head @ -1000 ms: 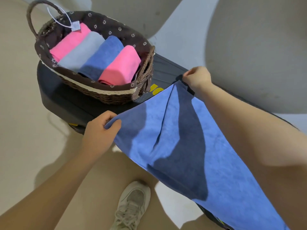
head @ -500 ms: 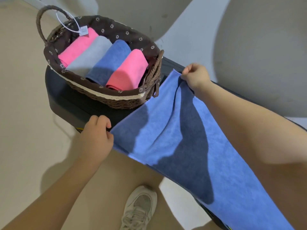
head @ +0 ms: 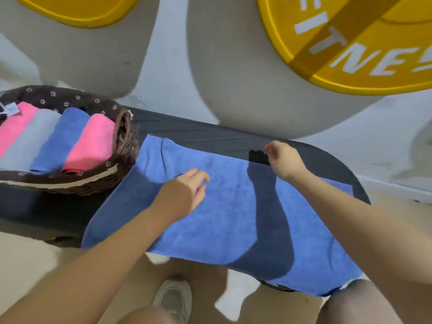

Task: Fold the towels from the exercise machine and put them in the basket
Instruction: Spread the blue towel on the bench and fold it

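A blue towel [head: 224, 206] lies spread flat across the dark padded bench [head: 210, 136] of the exercise machine, its near edge hanging over the front. My left hand [head: 187, 192] hovers over the towel's middle with loosely curled fingers and holds nothing. My right hand [head: 282, 160] is above the towel's far edge, fingers relaxed, holding nothing. A wicker basket [head: 117, 174] with a dark flowered lining stands on the bench's left end, touching the towel's left edge. Inside it lie several rolled towels: pink, grey, blue [head: 58, 141] and pink.
Two big yellow weight plates [head: 350, 54] hang against the grey wall behind the bench. My shoe [head: 174, 298] and knees are on the beige floor below the bench's front edge.
Both hands have let go of the towel's corners, and the towel now lies flat on the bench. My view has swung up and right, so the basket sits at the left edge.
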Demonstrator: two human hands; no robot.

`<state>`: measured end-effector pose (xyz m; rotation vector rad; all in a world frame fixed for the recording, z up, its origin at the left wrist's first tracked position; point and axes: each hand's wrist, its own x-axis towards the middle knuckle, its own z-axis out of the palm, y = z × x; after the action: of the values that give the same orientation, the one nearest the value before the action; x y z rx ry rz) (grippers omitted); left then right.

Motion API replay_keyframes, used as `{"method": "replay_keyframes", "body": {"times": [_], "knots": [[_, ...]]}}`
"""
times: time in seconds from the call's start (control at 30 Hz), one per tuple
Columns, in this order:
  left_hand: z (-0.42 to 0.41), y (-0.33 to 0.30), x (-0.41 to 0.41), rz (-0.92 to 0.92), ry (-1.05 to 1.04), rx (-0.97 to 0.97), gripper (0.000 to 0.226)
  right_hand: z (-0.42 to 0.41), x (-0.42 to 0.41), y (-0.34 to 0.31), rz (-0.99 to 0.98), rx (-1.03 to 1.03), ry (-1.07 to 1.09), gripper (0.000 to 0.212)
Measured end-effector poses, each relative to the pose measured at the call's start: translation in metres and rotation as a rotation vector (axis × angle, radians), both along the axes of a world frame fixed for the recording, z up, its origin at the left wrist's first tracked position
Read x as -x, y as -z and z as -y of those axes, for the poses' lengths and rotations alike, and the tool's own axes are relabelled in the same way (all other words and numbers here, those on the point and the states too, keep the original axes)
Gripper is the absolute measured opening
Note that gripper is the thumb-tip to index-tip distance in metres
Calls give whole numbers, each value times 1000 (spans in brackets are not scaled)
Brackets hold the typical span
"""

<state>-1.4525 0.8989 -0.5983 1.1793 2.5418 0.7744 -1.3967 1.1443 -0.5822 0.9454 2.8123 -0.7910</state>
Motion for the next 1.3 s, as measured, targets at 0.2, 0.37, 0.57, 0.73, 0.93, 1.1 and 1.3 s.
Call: {"method": "replay_keyframes", "body": {"times": [0.2, 0.37, 0.57, 0.73, 0.93, 1.1, 1.3], "knots": [[-118, 10, -10, 64, 232, 202, 25, -101, -115, -2, 142, -92, 250, 38], [-175, 30, -9, 9, 205, 375, 33, -140, -153, 19, 206, -112, 333, 28], [-201, 39, -4, -193, 190, 516, 22, -151, -151, 50, 165, -72, 449, 23], [-212, 37, -4, -222, 177, 568, 17, -163, -144, 50, 259, -147, 381, 15], [-238, 25, -6, -214, 12, 285, 17, -181, -145, 33, -34, -139, 604, 15], [-246, 33, -30, -195, 48, 186, 30, -174, -172, 48, -76, -8, 573, 33], [-240, 36, -117, 19, 490, 164, 22, -141, -240, 58, -110, 254, 780, 13]]}}
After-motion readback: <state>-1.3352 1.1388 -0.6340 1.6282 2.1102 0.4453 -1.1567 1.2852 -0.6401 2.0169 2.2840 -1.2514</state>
